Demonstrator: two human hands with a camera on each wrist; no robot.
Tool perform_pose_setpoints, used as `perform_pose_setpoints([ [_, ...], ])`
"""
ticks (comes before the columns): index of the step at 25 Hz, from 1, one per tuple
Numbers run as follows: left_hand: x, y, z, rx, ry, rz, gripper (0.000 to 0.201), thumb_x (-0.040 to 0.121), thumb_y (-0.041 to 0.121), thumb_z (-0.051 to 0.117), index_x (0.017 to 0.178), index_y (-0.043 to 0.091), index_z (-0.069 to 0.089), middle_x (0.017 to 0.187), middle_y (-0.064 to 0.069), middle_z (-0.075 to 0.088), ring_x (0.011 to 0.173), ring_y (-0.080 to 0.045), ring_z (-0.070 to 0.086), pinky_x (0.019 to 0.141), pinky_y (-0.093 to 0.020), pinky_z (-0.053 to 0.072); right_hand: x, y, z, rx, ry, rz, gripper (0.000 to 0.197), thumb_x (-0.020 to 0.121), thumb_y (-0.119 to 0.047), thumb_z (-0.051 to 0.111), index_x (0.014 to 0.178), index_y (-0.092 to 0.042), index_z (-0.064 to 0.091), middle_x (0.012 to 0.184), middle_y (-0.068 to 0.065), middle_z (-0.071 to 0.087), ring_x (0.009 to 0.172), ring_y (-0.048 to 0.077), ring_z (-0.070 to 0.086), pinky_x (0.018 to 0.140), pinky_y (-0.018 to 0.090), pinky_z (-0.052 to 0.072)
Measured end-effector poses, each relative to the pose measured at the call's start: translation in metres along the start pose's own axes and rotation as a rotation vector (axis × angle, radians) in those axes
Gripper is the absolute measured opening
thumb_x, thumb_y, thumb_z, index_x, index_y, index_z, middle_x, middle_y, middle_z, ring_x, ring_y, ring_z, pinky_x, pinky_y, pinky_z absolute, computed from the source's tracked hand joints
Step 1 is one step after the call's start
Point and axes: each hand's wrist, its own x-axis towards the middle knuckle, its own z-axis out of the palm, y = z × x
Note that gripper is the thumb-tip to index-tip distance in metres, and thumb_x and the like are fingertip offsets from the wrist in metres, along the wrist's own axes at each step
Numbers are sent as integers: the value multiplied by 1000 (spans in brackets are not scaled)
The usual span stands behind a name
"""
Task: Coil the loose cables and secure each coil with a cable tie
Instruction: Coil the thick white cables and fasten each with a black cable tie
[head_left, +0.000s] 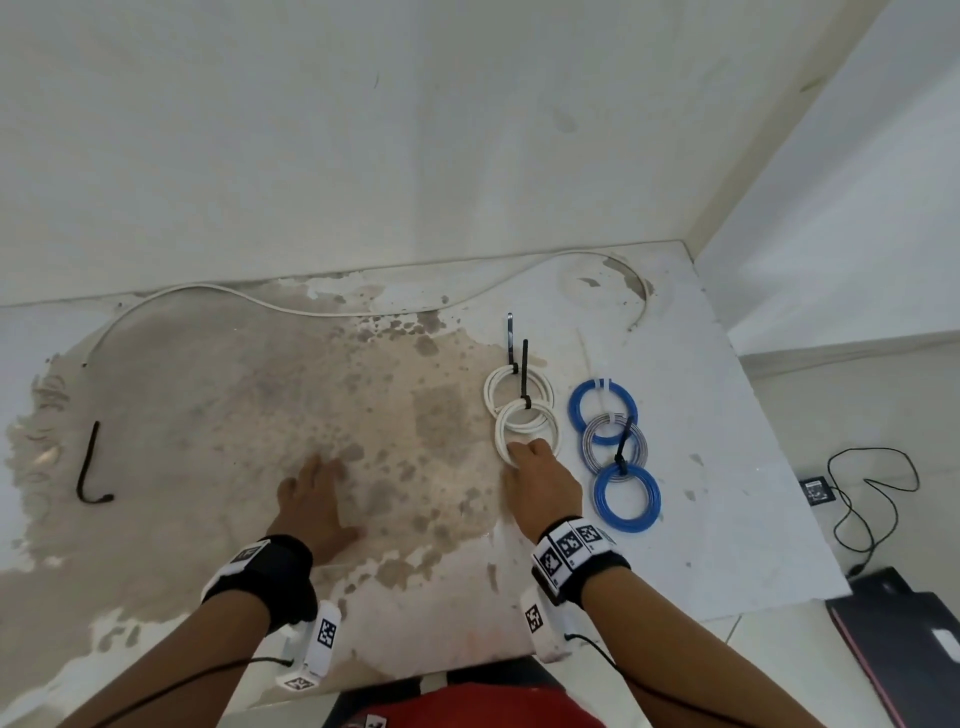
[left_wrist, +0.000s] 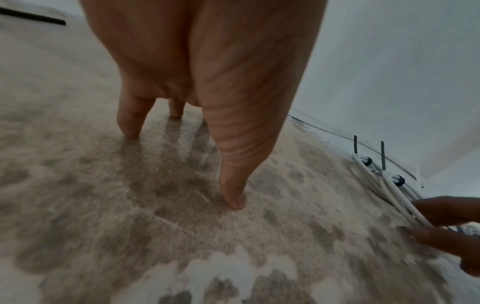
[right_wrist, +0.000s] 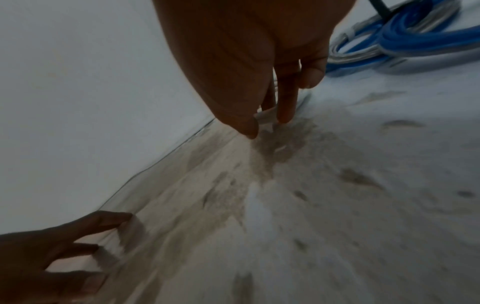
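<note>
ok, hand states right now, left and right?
Left hand: open, fingers spread, tips on the table, holding nothing.
Right hand: fingers pinch the near white coil.

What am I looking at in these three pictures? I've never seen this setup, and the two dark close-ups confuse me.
There is no machine: a person works with bare hands, wearing a camera on the head and one on each wrist. The wide picture is from the head camera, looking down at a stained white table. The close-ups look along each hand from the wrist.

The left hand rests flat on the table, fingers spread, holding nothing. The right hand has its fingertips on the nearer white coil, seemingly pinching it.

Five coils are already tied: two white, and beside them two blue coils with a grey coil between. One long white cable lies uncoiled along the wall, and a spare black cable tie lies far left.
</note>
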Motion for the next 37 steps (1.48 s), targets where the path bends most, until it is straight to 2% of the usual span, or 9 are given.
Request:
perform_pose_setpoints([
  [3, -2, 0, 0, -1, 3, 2, 107, 78, 56, 76, 156, 23, 11, 166, -10, -3, 152, -39, 5, 120, -48, 19, -4, 11, 6, 1, 15, 14, 34, 102, -23, 45, 135, -23, 55, 127, 2, 48, 98, 24, 59, 77, 40, 57],
  [7, -8, 4, -4, -8, -1, -15, 107, 81, 54, 75, 158, 23, 7, 167, -8, -6, 151, -39, 3, 120, -48, 21, 0, 15, 8, -1, 2, 6, 37, 102, -19, 45, 137, -25, 56, 123, 3, 50, 101, 24, 55, 79, 38, 54],
  [11, -16, 14, -11, -15, -15, -35, 104, 85, 49, 73, 158, 22, 4, 167, -6, -10, 150, -42, 1, 119, -48, 23, -5, 17, 10, 13, -20, 7, 37, 102, -19, 44, 137, -25, 57, 121, 3, 52, 98, 24, 57, 77, 37, 54],
  [16, -16, 14, -10, -4, -15, -32, 104, 86, 52, 71, 158, 21, 3, 166, -6, -11, 149, -42, 1, 120, -47, 22, -9, 22, 7, 90, -14, -3, 37, 103, -20, 48, 138, -22, 57, 124, 2, 51, 99, 23, 60, 78, 37, 55],
  [20, -12, 6, -3, 6, 15, -6, 104, 83, 55, 71, 157, 22, 7, 167, -8, -8, 152, -39, 1, 120, -49, 19, -7, 22, 4, 84, -32, -5, 35, 102, -20, 50, 136, -22, 59, 124, 3, 50, 101, 23, 60, 80, 35, 55],
  [28, -7, 1, 0, 15, 9, -4, 106, 81, 59, 71, 157, 22, 8, 167, -8, -6, 153, -36, 1, 121, -48, 18, -7, 20, -1, 79, -54, 8, 34, 98, -27, 53, 131, -21, 60, 124, 5, 50, 103, 28, 60, 85, 42, 55],
  [32, -7, 3, 1, 21, 11, -11, 103, 83, 56, 71, 157, 21, 9, 167, -9, -6, 152, -38, 1, 121, -47, 16, -7, 22, -3, 73, -58, 12, 31, 99, -28, 54, 128, -22, 62, 122, 5, 51, 104, 28, 59, 86, 43, 55],
  [37, -4, -1, 2, 14, 11, 9, 105, 78, 59, 73, 156, 23, 11, 167, -9, -3, 153, -37, 2, 121, -48, 19, -9, 21, -2, 63, -49, 9, 29, 99, -27, 54, 127, -23, 62, 121, 6, 51, 103, 27, 58, 86, 43, 56],
])
